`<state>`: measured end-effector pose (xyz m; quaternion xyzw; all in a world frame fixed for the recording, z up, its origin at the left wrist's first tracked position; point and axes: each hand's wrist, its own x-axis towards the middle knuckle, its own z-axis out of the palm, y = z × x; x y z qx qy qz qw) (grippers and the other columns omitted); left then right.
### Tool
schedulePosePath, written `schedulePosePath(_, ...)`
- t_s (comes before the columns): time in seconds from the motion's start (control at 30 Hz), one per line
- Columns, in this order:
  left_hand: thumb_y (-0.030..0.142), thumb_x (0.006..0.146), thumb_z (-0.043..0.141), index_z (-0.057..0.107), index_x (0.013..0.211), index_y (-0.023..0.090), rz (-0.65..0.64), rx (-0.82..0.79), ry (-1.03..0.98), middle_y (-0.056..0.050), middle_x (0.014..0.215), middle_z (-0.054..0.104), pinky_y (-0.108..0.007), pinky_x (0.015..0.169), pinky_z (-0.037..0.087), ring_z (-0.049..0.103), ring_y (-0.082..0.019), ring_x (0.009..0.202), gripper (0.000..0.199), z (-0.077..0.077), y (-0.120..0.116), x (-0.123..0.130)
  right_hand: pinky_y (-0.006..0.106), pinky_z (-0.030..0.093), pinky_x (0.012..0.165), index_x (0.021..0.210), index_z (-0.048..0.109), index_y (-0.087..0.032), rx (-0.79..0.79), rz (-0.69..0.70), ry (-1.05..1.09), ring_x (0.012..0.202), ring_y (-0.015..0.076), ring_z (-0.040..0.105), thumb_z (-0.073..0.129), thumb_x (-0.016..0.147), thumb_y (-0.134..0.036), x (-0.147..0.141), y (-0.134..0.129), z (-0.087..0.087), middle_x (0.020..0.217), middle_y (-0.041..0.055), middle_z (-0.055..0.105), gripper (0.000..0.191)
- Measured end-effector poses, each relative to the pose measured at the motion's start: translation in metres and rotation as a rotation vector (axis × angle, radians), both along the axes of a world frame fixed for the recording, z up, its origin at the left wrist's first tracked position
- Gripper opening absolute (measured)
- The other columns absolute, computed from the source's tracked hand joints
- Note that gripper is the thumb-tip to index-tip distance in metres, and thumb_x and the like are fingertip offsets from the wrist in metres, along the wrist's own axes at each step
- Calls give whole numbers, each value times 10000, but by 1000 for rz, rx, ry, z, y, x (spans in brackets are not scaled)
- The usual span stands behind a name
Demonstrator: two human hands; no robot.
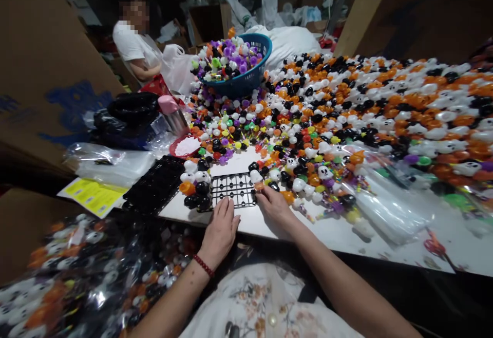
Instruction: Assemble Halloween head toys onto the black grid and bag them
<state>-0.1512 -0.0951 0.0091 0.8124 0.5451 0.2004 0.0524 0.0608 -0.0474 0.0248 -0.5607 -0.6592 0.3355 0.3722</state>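
Black rectangular plastic lattice rack (pixel 231 184), thin bars with round nodes, flat on the smooth white tabletop (pixel 238 163). Left end is crowded with glossy, bulbous black, white and orange plastic pieces (pixel 202 188), some white ones with printed faces; the middle is bare grid.

Left hand (pixel 219 227): fingers straight, together, not curled, tips over the rack's near edge. Right hand (pixel 275 207): fingers bent at the rack's right end, tips at a shiny rounded white-and-orange plastic piece (pixel 257 180); can't tell if gripped or just touched.

Loose mixed pile of glossy rounded plastic figures (pixel 370 101) right and behind. Limp, shiny clear plastic bags (pixel 393 207) right of the right hand. Ribbed black plastic trays (pixel 154 184) left of the rack.
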Motion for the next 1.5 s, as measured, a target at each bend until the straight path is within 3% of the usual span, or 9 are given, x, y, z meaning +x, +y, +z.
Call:
schedulePosePath(0.2, 334, 985, 402, 448, 1402, 131, 18, -1, 18, -168, 1463, 460, -485, 1119, 412, 362, -306, 1405, 466, -2, -11, 9, 274, 400, 709, 877, 609, -180, -14, -13, 33, 748, 170, 535, 460, 903, -362, 6, 6, 1, 814, 14, 636, 237)
schedulePosePath(0.4, 328, 985, 396, 468, 1394, 115, 25, 20, -8, -171, 1469, 464, -486, 1136, 393, 367, -307, 1408, 467, -9, 0, 21, 290, 408, 730, 883, 635, -174, 42, -52, 20, 784, 185, 552, 474, 892, -349, 10, 8, -2, 841, 31, 646, 238)
schedulePosePath(0.6, 333, 980, 411, 446, 1420, 127, 9, 24, -50, -167, 1492, 450, -487, 1151, 378, 349, -298, 1432, 487, -12, 5, 25, 295, 427, 729, 872, 641, -184, 47, -16, 63, 785, 185, 549, 461, 899, -336, 3, -1, 6, 829, 36, 633, 238)
schedulePosePath(0.77, 206, 952, 468, 445, 1414, 193, -97, 188, -209, -134, 1427, 520, -470, 1128, 413, 426, -259, 1380, 463, 9, -22, 9, 268, 431, 628, 913, 607, -176, -122, 32, 326, 663, 151, 527, 602, 821, -420, -16, -7, 9, 742, -3, 612, 261)
schedulePosePath(0.9, 141, 864, 598, 536, 1320, 268, 40, 437, -293, -96, 1205, 630, -454, 1022, 482, 567, -253, 1180, 477, 41, -39, -23, 270, 447, 622, 880, 613, -164, -245, 126, 455, 660, 144, 543, 674, 750, -425, -43, -4, 4, 766, 13, 633, 297)
schedulePosePath(1.0, 169, 833, 644, 523, 1349, 265, 112, 541, -268, -106, 1267, 587, -483, 1045, 456, 541, -277, 1209, 539, 68, -29, -44, 274, 463, 644, 890, 637, -175, -264, 163, 419, 696, 155, 578, 649, 780, -362, -63, 0, 2, 799, 23, 659, 217)
schedulePosePath(1.13, 201, 865, 612, 396, 1460, 256, -46, 455, -164, -119, 1456, 467, -536, 1128, 377, 404, -313, 1379, 636, 92, -3, -54, 275, 443, 671, 839, 645, -188, -119, 209, 159, 733, 172, 590, 585, 840, -258, -75, 6, 3, 792, 25, 664, 93)
schedulePosePath(1.27, 198, 914, 545, 296, 1515, 251, -173, 318, -71, -107, 1534, 403, -553, 1160, 341, 306, -305, 1453, 653, 96, 14, -50, 274, 420, 689, 841, 635, -170, 25, 237, -39, 754, 185, 581, 554, 848, -177, -73, 9, 5, 834, 50, 671, 81)
schedulePosePath(1.5, 160, 924, 535, 292, 1519, 244, -241, 289, -44, -110, 1508, 442, -513, 1158, 377, 352, -268, 1434, 648, 85, 22, -44, 265, 434, 724, 905, 636, -163, 72, 310, -181, 774, 190, 585, 524, 833, -77, -73, 13, 7, 877, 66, 674, 159)
